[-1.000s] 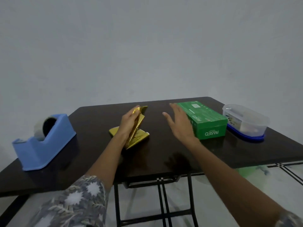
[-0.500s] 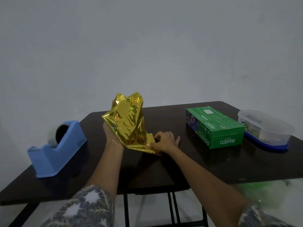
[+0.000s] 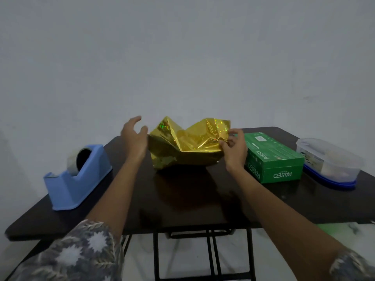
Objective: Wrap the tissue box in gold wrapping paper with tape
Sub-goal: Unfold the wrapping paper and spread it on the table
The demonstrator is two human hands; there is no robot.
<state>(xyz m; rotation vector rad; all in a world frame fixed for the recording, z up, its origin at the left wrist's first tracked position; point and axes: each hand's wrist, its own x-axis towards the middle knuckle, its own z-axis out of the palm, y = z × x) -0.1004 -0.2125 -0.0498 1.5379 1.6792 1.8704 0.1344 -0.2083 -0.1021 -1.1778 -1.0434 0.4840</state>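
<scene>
Right hand (image 3: 235, 149) pinches gold paper (image 3: 182, 142); tissue box (image 3: 272, 157) partly hidden.

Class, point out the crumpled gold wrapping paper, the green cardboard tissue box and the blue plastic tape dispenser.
crumpled gold wrapping paper (image 3: 182, 148), head view, creased middle.
green cardboard tissue box (image 3: 272, 147), head view, top face.
blue plastic tape dispenser (image 3: 79, 183), head view, side wall.

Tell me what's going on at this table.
A person holds a crumpled, partly unfolded sheet of gold wrapping paper over the dark table. The right hand pinches its right edge; the left hand is open at its left edge. The green tissue box sits bare to the right, beside a clear plastic container. The blue tape dispenser stands untouched at the left.
</scene>
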